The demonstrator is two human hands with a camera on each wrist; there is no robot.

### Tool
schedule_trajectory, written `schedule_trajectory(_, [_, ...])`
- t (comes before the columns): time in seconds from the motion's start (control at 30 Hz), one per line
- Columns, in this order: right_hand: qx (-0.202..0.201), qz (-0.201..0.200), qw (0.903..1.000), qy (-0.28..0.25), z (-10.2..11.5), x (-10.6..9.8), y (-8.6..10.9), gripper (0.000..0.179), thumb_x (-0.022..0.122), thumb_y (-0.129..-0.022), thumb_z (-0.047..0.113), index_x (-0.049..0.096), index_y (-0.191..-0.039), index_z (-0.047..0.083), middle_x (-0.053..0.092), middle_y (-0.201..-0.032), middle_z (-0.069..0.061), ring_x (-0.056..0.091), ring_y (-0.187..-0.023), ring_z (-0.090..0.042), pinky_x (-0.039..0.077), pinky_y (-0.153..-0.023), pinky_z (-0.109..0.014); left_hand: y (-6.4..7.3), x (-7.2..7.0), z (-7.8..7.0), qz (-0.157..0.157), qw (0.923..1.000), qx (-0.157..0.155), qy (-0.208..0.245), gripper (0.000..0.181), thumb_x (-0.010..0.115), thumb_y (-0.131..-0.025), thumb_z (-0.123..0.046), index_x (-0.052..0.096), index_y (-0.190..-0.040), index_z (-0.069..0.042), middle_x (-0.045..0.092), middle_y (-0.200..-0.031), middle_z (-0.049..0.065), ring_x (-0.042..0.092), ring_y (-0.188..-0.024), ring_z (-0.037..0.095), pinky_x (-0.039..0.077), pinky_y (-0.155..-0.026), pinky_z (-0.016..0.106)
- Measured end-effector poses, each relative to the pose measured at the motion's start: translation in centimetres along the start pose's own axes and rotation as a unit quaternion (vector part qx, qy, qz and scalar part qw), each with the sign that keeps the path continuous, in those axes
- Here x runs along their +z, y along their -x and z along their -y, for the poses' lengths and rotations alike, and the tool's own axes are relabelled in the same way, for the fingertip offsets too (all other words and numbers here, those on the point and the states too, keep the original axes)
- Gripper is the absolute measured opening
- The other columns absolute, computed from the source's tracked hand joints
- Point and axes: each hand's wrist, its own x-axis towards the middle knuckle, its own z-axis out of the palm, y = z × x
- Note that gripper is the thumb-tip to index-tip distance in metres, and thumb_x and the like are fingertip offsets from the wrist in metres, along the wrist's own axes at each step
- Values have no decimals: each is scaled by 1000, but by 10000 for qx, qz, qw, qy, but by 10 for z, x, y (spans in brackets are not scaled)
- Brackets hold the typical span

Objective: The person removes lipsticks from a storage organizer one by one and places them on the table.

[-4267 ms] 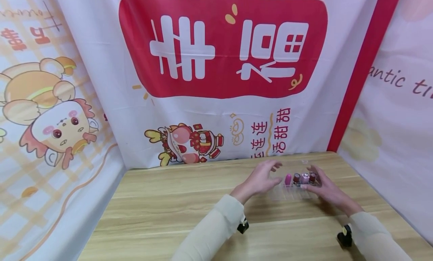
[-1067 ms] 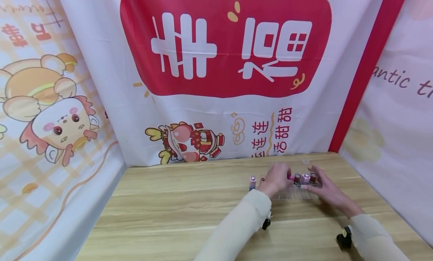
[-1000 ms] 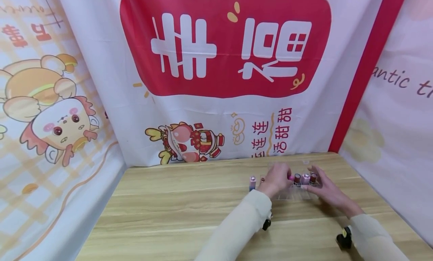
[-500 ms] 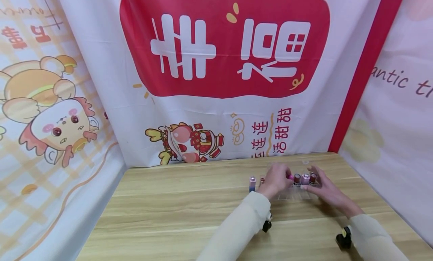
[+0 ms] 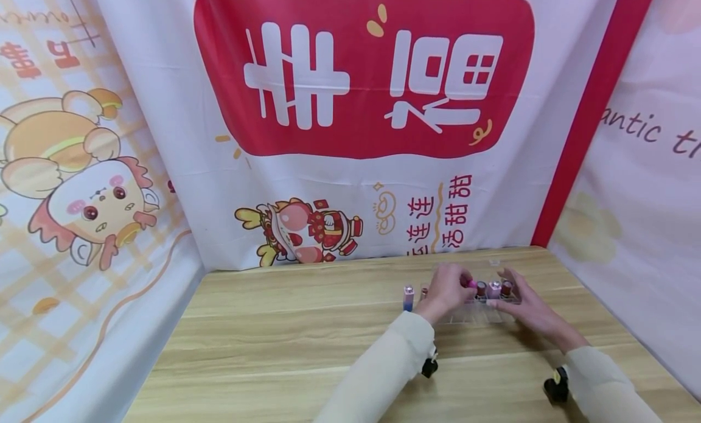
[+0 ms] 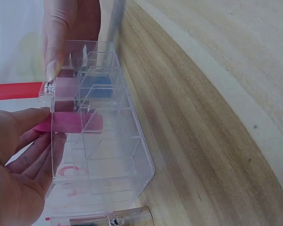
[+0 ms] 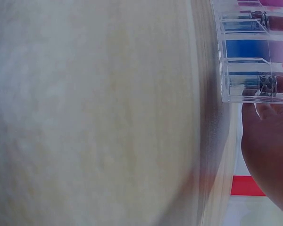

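Observation:
In the head view my left hand [image 5: 450, 284] pinches the top of a bright pink, round-ended lipstick tube [image 6: 68, 121] between thumb and fingers. The tube's lower end is still inside a compartment of a clear plastic organizer [image 6: 96, 186]. My right hand [image 5: 528, 301] grips the organizer's right end, thumb in front and fingers behind. Beside the pink tube, the same row holds a dark-red-capped tube [image 5: 481, 289], a pink-and-blue tube [image 7: 247, 49] with a jewelled top, and another dark-red-capped tube [image 5: 507, 288]. Several front compartments show nothing in them.
Left of the organizer, a second pink-and-blue tube [image 5: 408, 297] stands upright on the wooden table [image 5: 285, 344]. A red-topped item [image 5: 424, 293] next to it is partly hidden by my left hand. A printed cloth [image 5: 361, 185] hangs along the table's back edge.
My left hand has moved right and closed on the pink tube's top, which has risen slightly. Its move uncovers the items at left. The right hand and organizer stay put.

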Motion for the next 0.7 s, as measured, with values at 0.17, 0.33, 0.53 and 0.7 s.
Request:
schedule_trajectory(0.17, [23, -25, 10000, 9, 0, 0, 0, 105, 67, -99, 43, -11, -164, 17, 3, -168, -27, 6, -148, -60, 16, -108, -82, 0, 0, 3, -40, 9994, 120, 324, 7, 82, -86, -8, 77, -89, -13, 69, -78, -9, 58, -68, -2, 50, -62, 10])
schedule_trajectory(0.33, [123, -21, 9999, 74, 0, 1, 0, 107, 67, -98, 45, -13, -163, 17, 3, -168, -28, 6, -148, -60, 16, -108, -83, 2, -1, 4, 16, 9970, 42, 774, 7, 80, -88, -7, 77, -90, -12, 68, -77, -9, 61, -65, -1, 52, -58, 13])
schedule_trajectory(0.53, [127, -14, 9999, 88, 1, 1, 1, 107, 67, -98, 46, -13, -163, 17, 3, -167, -29, 6, -147, -61, 17, -108, -83, 6, -6, 1, 29, 9923, -47, 1241, 6, 77, -90, -5, 76, -93, -10, 72, -78, -4, 71, -68, 12, 54, -56, 16])
schedule_trajectory(0.7, [87, -36, 9999, 65, 3, 1, 1, 106, 67, -98, 45, -13, -163, 16, 3, -167, -29, 6, -147, -62, 16, -107, -83, 8, -11, -3, 26, 9923, 131, 1232, 5, 75, -92, -5, 76, -95, -9, 73, -78, -1, 72, -71, 14, 53, -58, 15])
